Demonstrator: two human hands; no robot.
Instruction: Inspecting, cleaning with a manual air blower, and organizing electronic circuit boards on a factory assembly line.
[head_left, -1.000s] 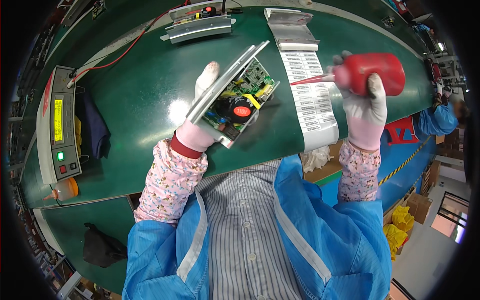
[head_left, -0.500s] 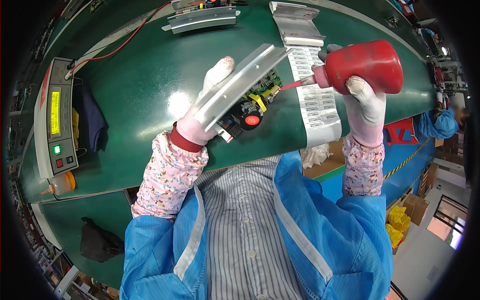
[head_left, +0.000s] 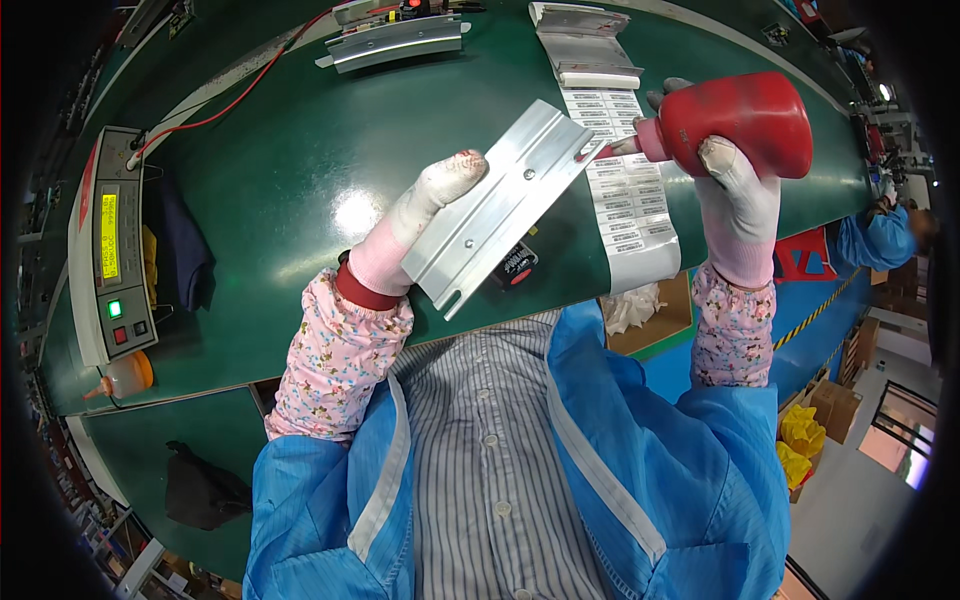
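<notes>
The left hand (head_left: pixel 445 190), in a white and pink glove, is clamped on the left edge of a silver metal plate (head_left: pixel 505 215), some of its fingers out of sight behind it. The right hand (head_left: pixel 738 180), gloved alike, is closed around a red bottle (head_left: pixel 745 125). The plate is held tilted above the desk (head_left: pixel 300 170), its long axis running from near left to far right, with a slot at each end and its ridged metal face showing. The bottle lies nearly level, its base to the right and its nozzle (head_left: pixel 622 147) pointing left and slightly near, at the slot in the plate's far right end; whether the two touch cannot be told. A black component (head_left: pixel 515 265) with small print shows past the plate's near right side.

Beyond the plate, a white label strip (head_left: pixel 632 195) carries rows of fine dark print, and at its far end stands a silver metal bracket (head_left: pixel 588 50). To the left, a tester (head_left: pixel 108 250) has dark characters on a yellow-green display and a lit green button. Near it lie a dark blue cloth (head_left: pixel 182 240) and a small bottle with an orange cap (head_left: pixel 128 373).

The desk top is green and glossy. Right of it are a red stool (head_left: pixel 803 258), a blue floor with a yellow-and-black line (head_left: pixel 800 322), and another person in blue (head_left: pixel 880 240).
</notes>
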